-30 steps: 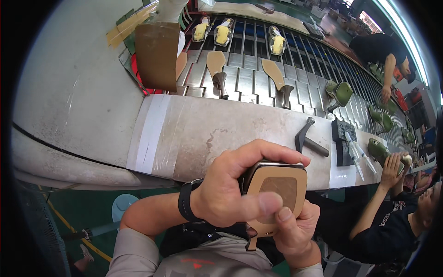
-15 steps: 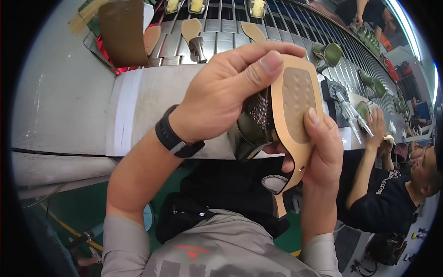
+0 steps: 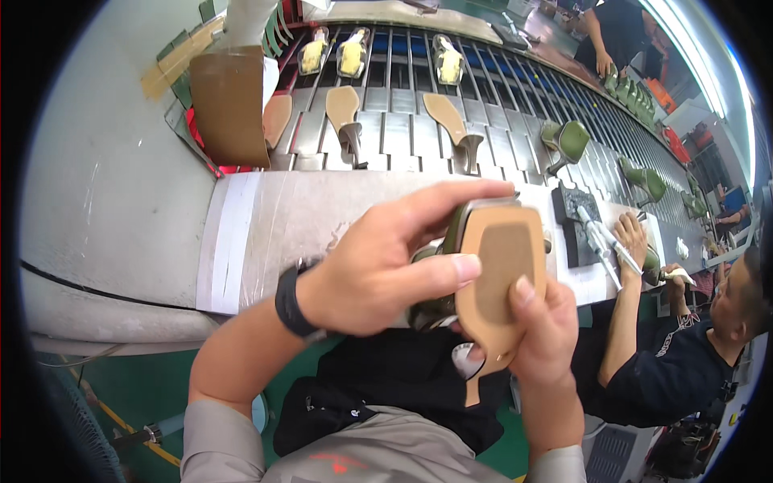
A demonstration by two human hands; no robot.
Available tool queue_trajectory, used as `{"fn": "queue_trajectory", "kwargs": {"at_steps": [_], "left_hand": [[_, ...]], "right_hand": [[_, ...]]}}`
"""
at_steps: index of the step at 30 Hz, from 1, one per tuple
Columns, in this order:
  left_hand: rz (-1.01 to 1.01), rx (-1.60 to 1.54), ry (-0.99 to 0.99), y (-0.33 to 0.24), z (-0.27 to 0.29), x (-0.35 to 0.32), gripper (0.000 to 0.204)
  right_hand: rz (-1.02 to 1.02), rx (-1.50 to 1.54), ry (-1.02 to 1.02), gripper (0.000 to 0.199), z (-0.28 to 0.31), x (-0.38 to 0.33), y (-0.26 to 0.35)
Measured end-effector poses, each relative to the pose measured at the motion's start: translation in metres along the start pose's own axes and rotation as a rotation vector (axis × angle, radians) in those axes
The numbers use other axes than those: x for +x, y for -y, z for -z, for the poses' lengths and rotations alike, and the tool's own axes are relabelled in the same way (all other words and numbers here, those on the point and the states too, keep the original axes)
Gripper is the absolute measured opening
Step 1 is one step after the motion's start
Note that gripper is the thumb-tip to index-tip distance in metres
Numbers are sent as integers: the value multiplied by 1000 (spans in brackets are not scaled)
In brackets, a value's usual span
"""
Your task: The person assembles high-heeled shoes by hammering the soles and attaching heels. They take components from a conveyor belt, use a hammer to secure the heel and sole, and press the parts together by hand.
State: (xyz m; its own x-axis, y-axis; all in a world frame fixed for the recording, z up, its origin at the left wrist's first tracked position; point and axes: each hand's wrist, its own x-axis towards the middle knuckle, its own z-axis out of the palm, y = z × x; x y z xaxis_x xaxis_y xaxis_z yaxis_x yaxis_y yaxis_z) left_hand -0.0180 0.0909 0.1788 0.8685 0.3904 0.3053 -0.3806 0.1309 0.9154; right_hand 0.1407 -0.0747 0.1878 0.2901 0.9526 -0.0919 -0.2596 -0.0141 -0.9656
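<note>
Since half a second ago, the heeled shoe has been lowered in the view, its toe end now seen against the pale bench rather than against the conveyor beyond the bench. The view has been tilted too, so part of this shift may be due to the head. The thumb of the left hand has been slid from the toe down the edge of the sole, while the thumb of the right hand is kept on it.

The shoe is held over the bench's near edge, the toe end gripped by the left hand and the heel half clasped by the right. The sole is thus kept exposed, with both hands occupied. Dark green material beneath is partly hidden.

Toward the bench's right end, a co-worker's hand is now seen beside the white tubes; contact cannot be told.
</note>
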Motion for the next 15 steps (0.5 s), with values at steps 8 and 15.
{"fn": "queue_trajectory", "kwargs": {"at_steps": [8, 15], "left_hand": [[-56, 99, -230, -19, -30, -50, 42], [-32, 93, -369, -30, -34, -63, 18]], "right_hand": [[161, -246, 122, 35, -25, -36, -18], [318, -309, 162, 24, -44, -34, -28]]}}
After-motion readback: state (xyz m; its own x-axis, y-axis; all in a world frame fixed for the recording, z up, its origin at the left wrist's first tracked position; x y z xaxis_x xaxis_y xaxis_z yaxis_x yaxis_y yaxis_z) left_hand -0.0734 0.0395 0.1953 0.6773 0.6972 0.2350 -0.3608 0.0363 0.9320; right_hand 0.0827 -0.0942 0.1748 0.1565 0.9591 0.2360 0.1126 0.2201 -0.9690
